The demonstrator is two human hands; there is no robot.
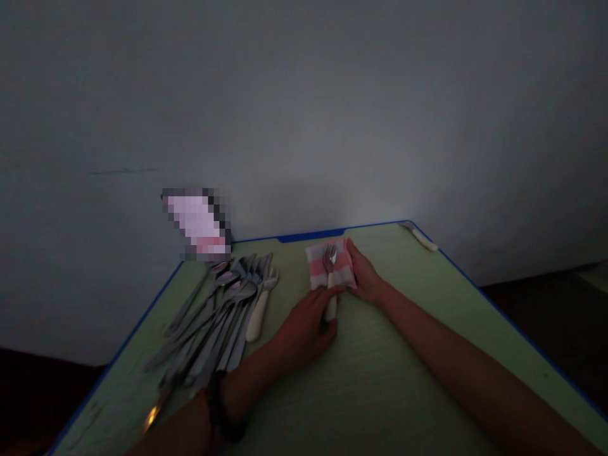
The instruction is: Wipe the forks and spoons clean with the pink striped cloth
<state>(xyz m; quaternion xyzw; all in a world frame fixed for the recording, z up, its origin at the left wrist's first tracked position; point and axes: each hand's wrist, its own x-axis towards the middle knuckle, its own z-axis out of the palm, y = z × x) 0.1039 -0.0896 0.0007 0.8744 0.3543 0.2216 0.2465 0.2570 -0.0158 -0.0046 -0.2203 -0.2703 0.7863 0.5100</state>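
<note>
My left hand (306, 322), with a dark band at the wrist, is closed around the pale handle of a fork (330, 263). The fork's metal head lies tines-away on a folded pink-and-white cloth (316, 266). At the cloth's right edge, my right hand (365, 273) grips it, with the thumb side along the border and the other fingers largely hidden. To the left of my left hand lies a spread pile of metal spoons and forks (228, 310). A fork with a cream handle (257, 316) forms the pile's right side.
Another cream-handled piece of cutlery (422, 239) rests at the table's far right corner. A blurred-out phone-like object (197, 221) leans against the grey wall (304, 114) at the far left corner. The green table (408, 380) has a blue edge and meets the wall.
</note>
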